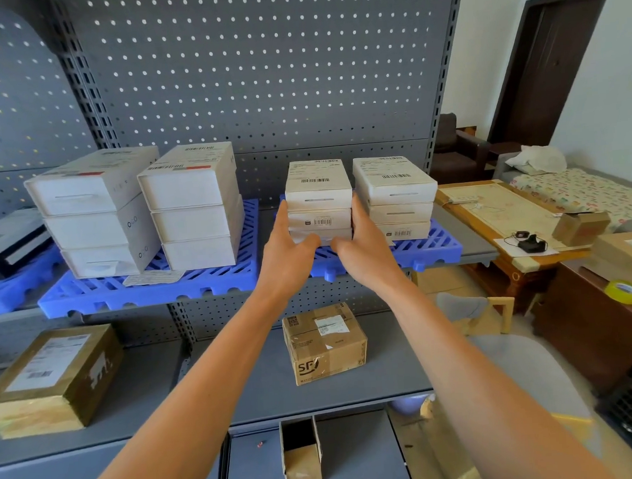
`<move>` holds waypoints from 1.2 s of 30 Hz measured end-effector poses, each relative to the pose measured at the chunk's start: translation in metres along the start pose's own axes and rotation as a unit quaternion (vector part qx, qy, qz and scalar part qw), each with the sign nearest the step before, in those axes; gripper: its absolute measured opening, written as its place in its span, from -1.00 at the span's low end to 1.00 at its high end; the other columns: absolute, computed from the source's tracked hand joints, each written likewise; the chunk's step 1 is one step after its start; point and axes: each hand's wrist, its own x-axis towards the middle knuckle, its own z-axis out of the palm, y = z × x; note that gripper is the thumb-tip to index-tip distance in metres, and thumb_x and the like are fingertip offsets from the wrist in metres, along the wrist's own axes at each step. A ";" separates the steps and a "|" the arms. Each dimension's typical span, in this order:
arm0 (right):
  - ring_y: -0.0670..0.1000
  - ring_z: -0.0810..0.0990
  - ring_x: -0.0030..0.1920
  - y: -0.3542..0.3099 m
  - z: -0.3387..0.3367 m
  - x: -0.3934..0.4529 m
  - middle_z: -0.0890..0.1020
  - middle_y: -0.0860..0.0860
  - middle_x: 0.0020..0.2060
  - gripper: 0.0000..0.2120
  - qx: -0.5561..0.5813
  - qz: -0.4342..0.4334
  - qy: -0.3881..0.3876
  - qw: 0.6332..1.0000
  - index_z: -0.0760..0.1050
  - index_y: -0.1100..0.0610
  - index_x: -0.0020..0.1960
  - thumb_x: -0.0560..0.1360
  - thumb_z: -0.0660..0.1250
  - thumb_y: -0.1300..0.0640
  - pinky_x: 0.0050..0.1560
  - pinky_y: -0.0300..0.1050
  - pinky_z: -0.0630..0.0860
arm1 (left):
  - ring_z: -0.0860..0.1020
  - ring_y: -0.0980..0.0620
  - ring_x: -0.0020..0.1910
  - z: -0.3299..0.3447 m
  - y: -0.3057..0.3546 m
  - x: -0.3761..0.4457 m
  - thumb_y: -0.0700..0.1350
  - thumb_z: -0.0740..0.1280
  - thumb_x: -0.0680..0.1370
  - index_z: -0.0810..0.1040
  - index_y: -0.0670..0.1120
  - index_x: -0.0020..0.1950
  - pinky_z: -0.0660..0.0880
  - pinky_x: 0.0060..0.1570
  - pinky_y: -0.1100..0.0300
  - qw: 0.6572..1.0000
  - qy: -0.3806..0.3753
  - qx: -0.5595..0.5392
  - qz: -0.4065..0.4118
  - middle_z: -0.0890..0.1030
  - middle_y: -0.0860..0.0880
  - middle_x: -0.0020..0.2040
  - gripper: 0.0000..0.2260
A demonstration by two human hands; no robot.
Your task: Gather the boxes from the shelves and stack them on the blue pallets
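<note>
Left hand (289, 248): fingers straight against the left side of a stack of three white boxes (319, 202), thumb curled under its front bottom edge.
Right hand (363, 247): mirrored on the stack's right side, fingers flat along it, thumb at the bottom front.
Held stack: clasped between both hands, sitting on a blue pallet (437, 246) on the upper shelf.
Neighbour stack (397, 197): three more white boxes just right of the right hand, same pallet.
Second pallet (143, 290): left of the left hand, carrying two taller stacks of white boxes (190, 206).
Lower shelf (242, 384): below the forearms, a brown carton (324, 344); far left, a taped brown box (53, 377).
Counter (498, 213): well right of the hands, with a small carton on it.
</note>
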 end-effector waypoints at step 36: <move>-0.06 0.51 -0.03 0.000 -0.007 -0.018 0.47 0.02 0.38 -0.32 -0.098 -0.040 0.029 0.994 0.09 -0.02 0.60 0.56 0.15 0.36 -0.32 -0.47 0.42 | 0.47 0.40 0.14 -0.009 0.021 -0.027 -0.27 0.29 0.59 0.25 0.06 0.57 0.38 -0.07 0.60 0.995 0.039 0.085 0.042 0.47 0.17 0.38 -0.42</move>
